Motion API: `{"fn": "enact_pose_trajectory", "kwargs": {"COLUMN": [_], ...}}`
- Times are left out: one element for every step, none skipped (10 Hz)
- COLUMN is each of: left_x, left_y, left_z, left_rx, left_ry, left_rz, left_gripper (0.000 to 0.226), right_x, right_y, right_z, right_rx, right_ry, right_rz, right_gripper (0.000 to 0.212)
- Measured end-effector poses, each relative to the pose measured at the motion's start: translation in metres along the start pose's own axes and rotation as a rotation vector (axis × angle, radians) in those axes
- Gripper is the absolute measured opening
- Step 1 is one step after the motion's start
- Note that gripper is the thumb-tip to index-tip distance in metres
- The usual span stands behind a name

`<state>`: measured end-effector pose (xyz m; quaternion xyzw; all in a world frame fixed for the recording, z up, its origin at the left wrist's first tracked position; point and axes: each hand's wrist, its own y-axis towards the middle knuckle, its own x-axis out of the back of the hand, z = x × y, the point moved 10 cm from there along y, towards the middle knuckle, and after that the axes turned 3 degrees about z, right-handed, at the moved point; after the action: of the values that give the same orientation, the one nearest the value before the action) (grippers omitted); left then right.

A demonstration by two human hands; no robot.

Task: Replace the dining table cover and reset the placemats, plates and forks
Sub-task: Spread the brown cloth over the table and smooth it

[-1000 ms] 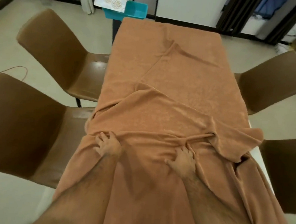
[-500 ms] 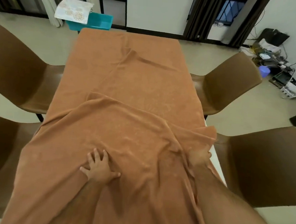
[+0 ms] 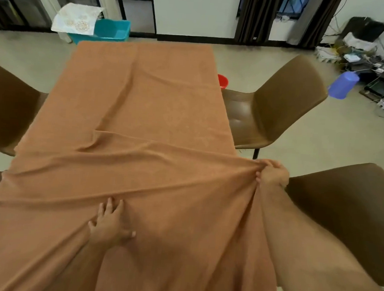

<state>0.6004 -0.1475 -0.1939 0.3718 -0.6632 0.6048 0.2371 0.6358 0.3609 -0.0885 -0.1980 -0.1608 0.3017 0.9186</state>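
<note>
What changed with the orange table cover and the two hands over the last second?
The right hand went from lying on the table cover near the middle to its right edge, where it now grips a bunch of cloth and pulls it outward. The folded-over flap on the right has been drawn out into taut creases. The left hand stayed flat on the cover, fingers spread. The far half of the cover lies as before.

Left hand [image 3: 111,224] flat, fingers [image 3: 109,205] spread; right hand [image 3: 272,175] clenched, arm extended.

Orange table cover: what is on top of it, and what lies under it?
On the orange table cover: only the left hand pressing flat and the right hand gripping a bunched edge. The table beneath is completely hidden.
</note>
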Motion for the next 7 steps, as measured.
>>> {"fn": "enact_pose_trajectory", "kwargs": {"left_x": [-0.004, -0.001, 0.000, -0.001, 0.000, 0.009, 0.039], "left_y": [-0.001, 0.004, 0.005, 0.006, 0.009, 0.012, 0.003], "left_z": [-0.034, -0.039, -0.031, -0.023, -0.014, -0.004, 0.017], "left_rx": [-0.023, 0.012, 0.032, 0.048, 0.045, 0.009, -0.094], "left_ry": [-0.022, -0.067, -0.091, -0.100, -0.119, -0.130, -0.296], "left_rz": [-0.035, -0.050, -0.055, -0.051, -0.026, -0.034, -0.253], "left_gripper": [0.113, 0.109, 0.108, 0.114, 0.123, 0.113, 0.071], "right_x": [0.005, -0.023, -0.044, -0.068, -0.118, -0.150, -0.166], "right_y": [0.045, 0.036, -0.002, -0.043, -0.081, -0.111, -0.109], "right_z": [0.023, 0.037, 0.022, -0.032, -0.090, -0.129, -0.130], "right_rx": [0.117, 0.121, 0.125, 0.203, 0.448, 0.475, 0.442], "right_ry": [0.018, -0.317, -0.742, -0.956, -1.254, -1.400, -1.449], "right_rz": [-0.115, -0.058, 0.020, 0.116, 0.363, 0.515, 0.491], "right_gripper": [0.029, 0.029, 0.018, 0.052, 0.080, 0.095, 0.094]}}
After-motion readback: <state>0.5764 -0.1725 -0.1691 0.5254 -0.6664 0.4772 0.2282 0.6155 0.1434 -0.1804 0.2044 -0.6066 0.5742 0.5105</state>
